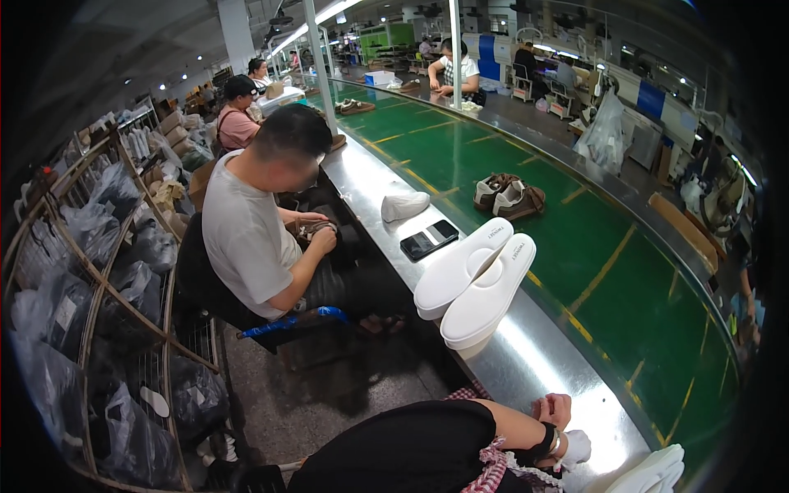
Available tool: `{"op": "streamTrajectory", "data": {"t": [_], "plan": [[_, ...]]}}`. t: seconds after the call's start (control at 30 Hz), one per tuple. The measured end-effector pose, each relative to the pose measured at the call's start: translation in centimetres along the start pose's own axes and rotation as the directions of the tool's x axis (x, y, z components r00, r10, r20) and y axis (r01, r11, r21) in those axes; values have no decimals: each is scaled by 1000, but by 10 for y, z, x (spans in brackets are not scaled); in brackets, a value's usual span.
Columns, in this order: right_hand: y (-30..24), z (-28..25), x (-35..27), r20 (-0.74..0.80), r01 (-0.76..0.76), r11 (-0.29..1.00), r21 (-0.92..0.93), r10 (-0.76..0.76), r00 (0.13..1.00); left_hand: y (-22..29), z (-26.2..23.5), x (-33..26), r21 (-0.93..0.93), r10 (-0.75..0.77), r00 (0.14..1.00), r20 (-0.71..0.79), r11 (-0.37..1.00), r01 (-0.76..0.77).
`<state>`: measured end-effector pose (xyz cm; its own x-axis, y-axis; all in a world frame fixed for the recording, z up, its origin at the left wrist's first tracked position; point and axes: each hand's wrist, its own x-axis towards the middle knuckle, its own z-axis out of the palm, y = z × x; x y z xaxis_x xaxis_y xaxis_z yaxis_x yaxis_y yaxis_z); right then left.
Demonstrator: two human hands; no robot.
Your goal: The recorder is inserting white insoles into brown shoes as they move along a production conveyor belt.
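At the lower right, my left forearm crosses to the metal bench edge, with a black band and bracelet at its wrist. Beyond them is white covering on my left hand (pixel 578 449), its fingers hidden. Bare curled fingers beside that wrist seem to be my right hand (pixel 553 410); what they hold, if anything, cannot be made out. Nearest my hands, several stacked white pieces (pixel 653 472) are cut off by the lower rim. Farther along the bench lie two thick white shoe soles (pixel 486 300), side by side, apart from my hands.
Past the soles are a dark phone (pixel 429 240) and a white shoe-shaped piece (pixel 405 207). Brown-and-white sneakers (pixel 509 197) sit on the green conveyor (pixel 592 246). To the left, a seated co-worker (pixel 255 222) handles a brown shoe; racks (pixel 103 287) hold bagged goods.
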<state>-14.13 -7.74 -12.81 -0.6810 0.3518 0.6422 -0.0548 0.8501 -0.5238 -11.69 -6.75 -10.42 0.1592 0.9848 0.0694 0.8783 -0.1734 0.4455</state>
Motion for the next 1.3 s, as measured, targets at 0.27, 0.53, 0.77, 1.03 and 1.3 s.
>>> {"op": "streamTrajectory", "data": {"t": [0.27,0.53,0.77,1.03,1.3], "plan": [[2,-6,-2,126,-81,996,42,76,989,-8,14,9,25,40,999,36,999,-41],[0,-1,-1,74,-61,998,12,60,995,-5,11,5,23,20,1000,15,1000,-20],[0,-2,-2,57,-62,998,3,62,996,-1,0,0,6,-7,999,38,1000,7],[0,-2,-2,41,-55,998,-8,55,998,1,1,-2,41,8,1000,-9,999,-8],[0,-1,-1,12,-48,999,-20,48,999,3,-1,-3,20,10,999,-38,1000,-10]]}}
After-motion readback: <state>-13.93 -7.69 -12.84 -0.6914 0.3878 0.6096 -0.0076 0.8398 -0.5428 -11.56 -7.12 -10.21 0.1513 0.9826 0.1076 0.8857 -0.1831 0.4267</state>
